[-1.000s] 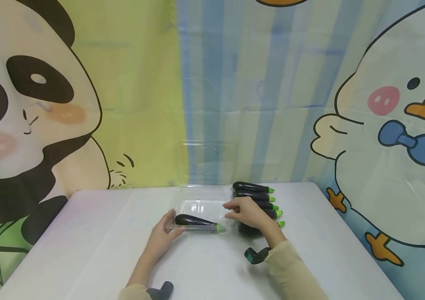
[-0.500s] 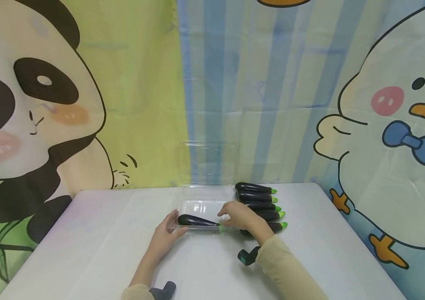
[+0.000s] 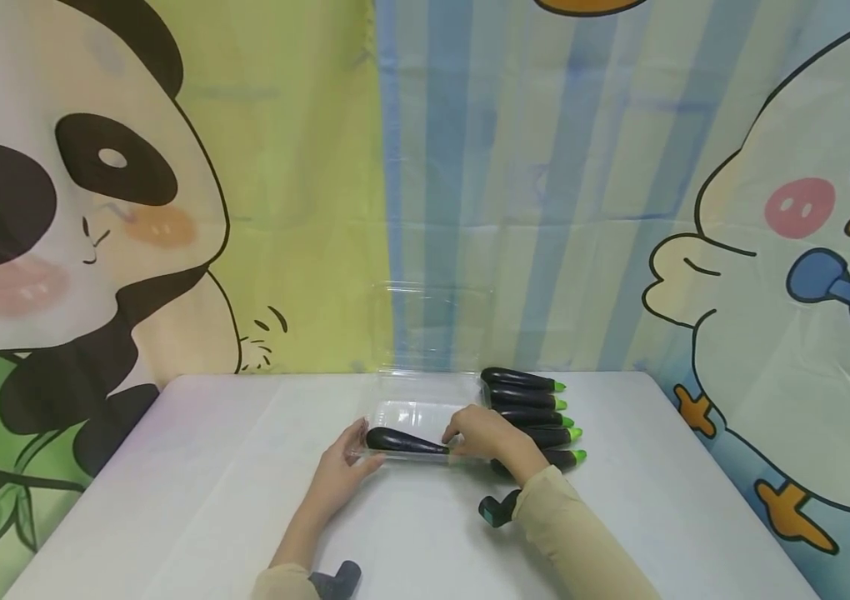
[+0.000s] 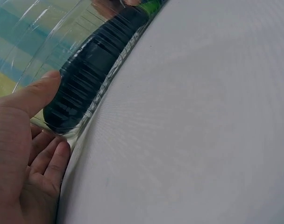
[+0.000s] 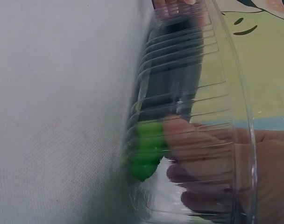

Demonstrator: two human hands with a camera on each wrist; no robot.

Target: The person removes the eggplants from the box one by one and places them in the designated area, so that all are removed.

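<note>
A clear plastic clamshell box (image 3: 428,385) stands on the table with its lid raised at the back. Along its front wall lies a dark toy eggplant (image 3: 404,441), its green cap (image 5: 149,140) toward the right. My left hand (image 3: 341,471) grips the box's front left corner, thumb (image 4: 41,91) against the front wall and fingers around the left end. Inside the box, my right hand (image 3: 487,433) touches the eggplant beside its cap with a fingertip, its other fingers loosely bent. The right wrist view sees this through the ribbed clear wall.
Several more eggplants (image 3: 522,398) lie in a column just right of the box, caps pointing right, partly behind my right hand. The white table (image 3: 230,492) ends at a backdrop curtain (image 3: 305,208) printed with a panda and a duck.
My right hand has moved left and down from beside the box to the eggplant's cap end. My left hand has kept its hold on the corner. The head view has shifted slightly.
</note>
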